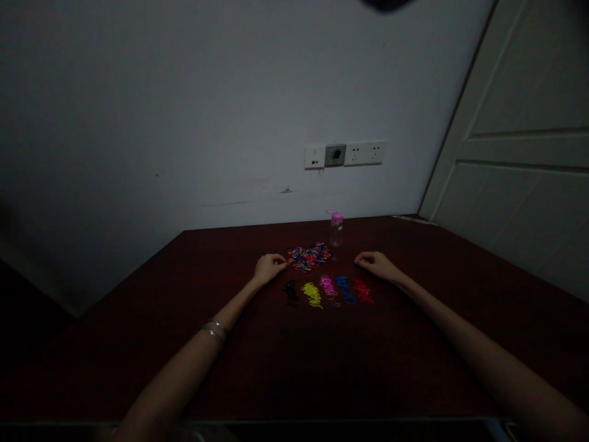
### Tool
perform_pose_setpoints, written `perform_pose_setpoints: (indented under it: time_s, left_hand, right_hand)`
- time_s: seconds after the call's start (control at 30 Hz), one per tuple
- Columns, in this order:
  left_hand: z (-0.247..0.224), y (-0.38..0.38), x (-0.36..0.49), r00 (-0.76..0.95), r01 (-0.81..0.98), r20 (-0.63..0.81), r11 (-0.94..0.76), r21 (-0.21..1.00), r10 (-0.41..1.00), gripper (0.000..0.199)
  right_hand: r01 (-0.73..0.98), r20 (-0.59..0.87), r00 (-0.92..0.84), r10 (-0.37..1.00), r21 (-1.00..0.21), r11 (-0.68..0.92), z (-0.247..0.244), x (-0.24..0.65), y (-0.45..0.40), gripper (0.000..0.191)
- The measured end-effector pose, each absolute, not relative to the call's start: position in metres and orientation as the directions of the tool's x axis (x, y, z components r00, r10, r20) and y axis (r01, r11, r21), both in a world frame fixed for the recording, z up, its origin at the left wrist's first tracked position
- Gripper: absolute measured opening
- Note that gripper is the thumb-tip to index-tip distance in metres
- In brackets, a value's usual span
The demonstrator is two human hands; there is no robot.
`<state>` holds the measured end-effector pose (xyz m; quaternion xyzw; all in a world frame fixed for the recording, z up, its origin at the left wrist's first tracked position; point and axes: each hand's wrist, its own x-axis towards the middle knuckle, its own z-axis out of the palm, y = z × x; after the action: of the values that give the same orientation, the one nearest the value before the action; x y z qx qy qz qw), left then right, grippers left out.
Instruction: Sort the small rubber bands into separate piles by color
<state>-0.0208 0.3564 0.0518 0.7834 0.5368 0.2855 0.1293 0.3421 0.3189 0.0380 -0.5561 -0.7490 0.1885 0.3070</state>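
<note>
A mixed heap of small coloured rubber bands (309,256) lies on the dark red table (257,368). My left hand (269,269) rests at the heap's left edge, thumb and fingers pinched together; whatever they hold is too small to make out. To the right of the heap, my right hand (378,265) lies on the table with its fingers curled together, and anything in them is hidden. In front of the heap are sorted piles of bands: black (290,293), yellow (311,294), pink (328,287), blue (345,290) and red (363,291).
Behind the heap stands a clear bottle (336,234) with a pink cap. A white wall (230,123) with a row of sockets (364,153) rises at the table's back edge. A pale panelled door (519,166) is on the right. The room is dim.
</note>
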Motion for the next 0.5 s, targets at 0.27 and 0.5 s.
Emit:
perform_pose_setpoints:
  time_s: [0.27, 0.5]
  left_hand:
    - [0.063, 0.345, -0.012, 0.251, 0.845, 0.251, -0.338, 0.414, 0.935, 0.023]
    - [0.061, 0.353, -0.017, 0.330, 0.802, 0.260, -0.415, 0.430, 0.908, 0.024]
  right_hand:
    - [0.708, 0.269, -0.182, 0.946, -0.632, 0.315, 0.038, 0.340, 0.315, 0.027]
    - [0.705, 0.276, -0.182, 0.944, -0.632, 0.320, 0.037, 0.341, 0.316, 0.026]
